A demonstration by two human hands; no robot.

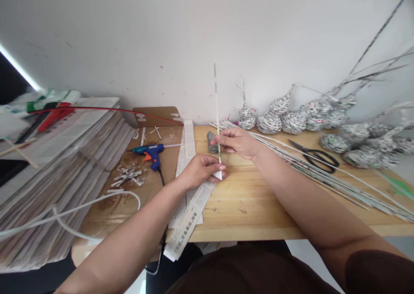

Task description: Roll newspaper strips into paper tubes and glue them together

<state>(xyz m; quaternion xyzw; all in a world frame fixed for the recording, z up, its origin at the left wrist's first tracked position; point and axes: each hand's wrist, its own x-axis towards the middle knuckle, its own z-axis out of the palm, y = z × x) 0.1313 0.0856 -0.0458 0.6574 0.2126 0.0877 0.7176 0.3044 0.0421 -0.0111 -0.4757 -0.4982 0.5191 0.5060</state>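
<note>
Between my two hands a thin rolled-paper tube (pixel 216 95) stands nearly upright over the wooden table. My right hand (pixel 236 142) pinches it with thumb and fingertips, partway up. Lower down, my left hand (pixel 205 171) has its fingers closed on a newspaper strip (pixel 190 225) around the tube's bottom end. That strip slants down past the table's front edge. More newspaper strips (pixel 188 147) lie beneath and behind my left hand. A small grey lump (pixel 211 142), of a kind I cannot make out, sits just behind my right fingertips.
A blue glue gun (pixel 152 152) and paper scraps (pixel 129 176) lie on brown cardboard (pixel 168 182) at left, beside stacked newspapers (pixel 87 169). Rolled paper tubes (pixel 310 175), black scissors (pixel 318 158) and several woven paper gourd shapes (pixel 294 121) occupy the right. A wall stands behind.
</note>
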